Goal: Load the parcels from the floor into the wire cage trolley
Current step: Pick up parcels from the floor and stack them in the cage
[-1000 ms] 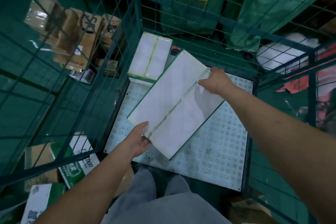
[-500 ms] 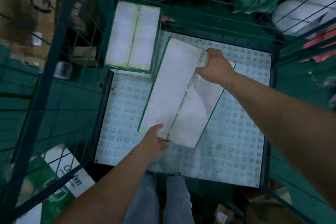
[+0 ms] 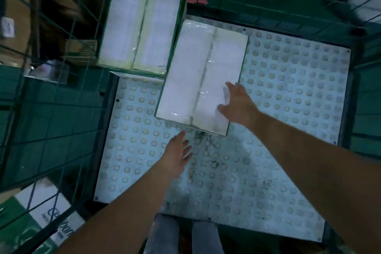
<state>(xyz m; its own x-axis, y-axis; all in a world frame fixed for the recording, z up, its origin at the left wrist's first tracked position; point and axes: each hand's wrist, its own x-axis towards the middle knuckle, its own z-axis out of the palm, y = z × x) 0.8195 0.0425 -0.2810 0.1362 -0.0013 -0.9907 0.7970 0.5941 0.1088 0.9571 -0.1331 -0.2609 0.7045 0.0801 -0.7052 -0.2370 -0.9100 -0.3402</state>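
So there's a white parcel point(image 3: 201, 74) lying flat on the studded floor of the wire cage trolley point(image 3: 288, 93), sitting around 12 o'clock from the person, a bit tilted. Clear tape runs down the middle of it. A second white parcel point(image 3: 142, 16) lies just beside it at about 11 o'clock, tucked into the far left corner, and the two look like they touch along one edge.

The right hand point(image 3: 237, 103) is over the near right corner of the tilted parcel, grip spread, fingers straight; can't tell if it's actually touching. The left hand point(image 3: 177, 154) hangs just short of the parcel's near edge, grip also spread and holding nothing.

Outside the mesh at 8 o'clock there's a green and white box point(image 3: 41, 212) on the floor.
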